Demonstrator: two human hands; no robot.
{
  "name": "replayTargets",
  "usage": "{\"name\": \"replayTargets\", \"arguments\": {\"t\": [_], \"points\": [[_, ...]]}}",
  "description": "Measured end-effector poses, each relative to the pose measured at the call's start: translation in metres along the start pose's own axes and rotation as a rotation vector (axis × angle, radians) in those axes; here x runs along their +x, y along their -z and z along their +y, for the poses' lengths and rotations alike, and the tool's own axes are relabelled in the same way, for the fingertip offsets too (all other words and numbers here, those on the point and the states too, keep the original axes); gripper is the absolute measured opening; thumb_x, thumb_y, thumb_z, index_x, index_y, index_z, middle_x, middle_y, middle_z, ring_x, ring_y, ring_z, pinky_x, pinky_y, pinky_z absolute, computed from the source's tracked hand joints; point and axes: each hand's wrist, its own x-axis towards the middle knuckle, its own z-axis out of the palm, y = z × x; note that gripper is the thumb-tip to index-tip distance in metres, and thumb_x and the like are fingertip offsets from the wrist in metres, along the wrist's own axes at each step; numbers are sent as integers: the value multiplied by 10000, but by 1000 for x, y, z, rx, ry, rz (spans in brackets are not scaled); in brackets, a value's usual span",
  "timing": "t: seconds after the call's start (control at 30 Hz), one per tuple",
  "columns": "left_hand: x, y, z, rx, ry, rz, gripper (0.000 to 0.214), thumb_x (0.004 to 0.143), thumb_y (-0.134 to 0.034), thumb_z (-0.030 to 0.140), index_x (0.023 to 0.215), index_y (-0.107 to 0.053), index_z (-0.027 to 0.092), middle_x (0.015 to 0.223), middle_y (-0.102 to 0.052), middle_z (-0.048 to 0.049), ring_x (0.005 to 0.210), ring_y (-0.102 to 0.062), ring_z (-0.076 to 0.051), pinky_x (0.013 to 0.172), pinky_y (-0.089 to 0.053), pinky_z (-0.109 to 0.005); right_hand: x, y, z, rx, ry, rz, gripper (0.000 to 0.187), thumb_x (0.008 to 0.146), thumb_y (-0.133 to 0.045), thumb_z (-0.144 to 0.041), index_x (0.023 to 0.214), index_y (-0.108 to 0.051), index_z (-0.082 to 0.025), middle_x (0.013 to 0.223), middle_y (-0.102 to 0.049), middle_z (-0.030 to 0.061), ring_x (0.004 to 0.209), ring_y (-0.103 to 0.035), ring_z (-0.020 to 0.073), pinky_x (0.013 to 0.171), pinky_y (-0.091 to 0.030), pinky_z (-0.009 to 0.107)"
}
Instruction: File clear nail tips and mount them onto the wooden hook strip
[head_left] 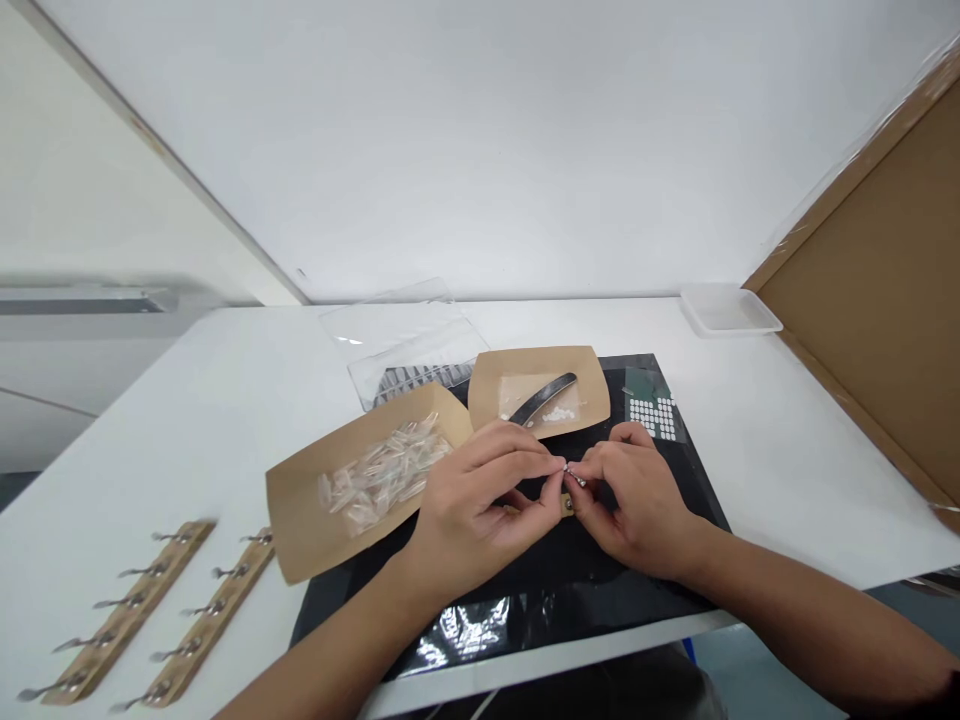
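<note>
Over a black mat (pixel 622 600), my two hands meet fingertip to fingertip. My left hand (pixel 480 500) is closed in a pinch at one end of a small silvery metal piece (pixel 576 477); anything else between its fingertips is too small to make out. The other end is gripped by the thumb and fingers of my right hand (pixel 637 500). Just below the fingertips shows a small wooden block (pixel 568 505) with a metal fitting, partly hidden by my left hand. Beyond my hands, a brown paper tray (pixel 596 375) holds a dark nail file (pixel 544 397) and small white pieces.
Clear nail tips (pixel 390 465) fill another paper tray (pixel 289 490). Two wooden strips (pixel 142 610) bear metal clips at left. Clear plastic covers (pixel 412 340) lie behind. White dots (pixel 652 418) sit on the mat's right; a plastic box (pixel 727 310) and cardboard panel (pixel 877 260) stand farther right.
</note>
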Motion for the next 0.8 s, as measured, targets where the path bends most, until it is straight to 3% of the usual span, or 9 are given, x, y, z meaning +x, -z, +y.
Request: {"name": "replayTargets", "arguments": {"t": [0.23,0.53,0.8], "points": [[1,-1,3,-13,77,-11,114,855,-745,54,872,-770,164,846,-712,-52,744,-686,-132,450,-584,-131,-2,0,-1,-23,13,-21,154,1001,-591,-143,936,-484,-232,685,-590,-61,578,-536,132,755,-351,360],[4,2,5,-122,216,-32,105,851,-747,81,837,-785,178,798,-739,-51,673,-706,-136,362,-478,-113,2,5,-6,166,-119,-49,125,1008,-594,-185,921,-515,-228,687,-599,-61,586,-540,124,750,-388,360],[2,7,3,-446,506,-145,119,953,-728,222,969,-831,166,916,-733,-73,558,-700,-111,382,-626,-188,4,12,-12,391,-286,-63,104,1049,-588,-264,951,-592,-232,716,-629,-40,631,-604,135,680,-457,322]]}}
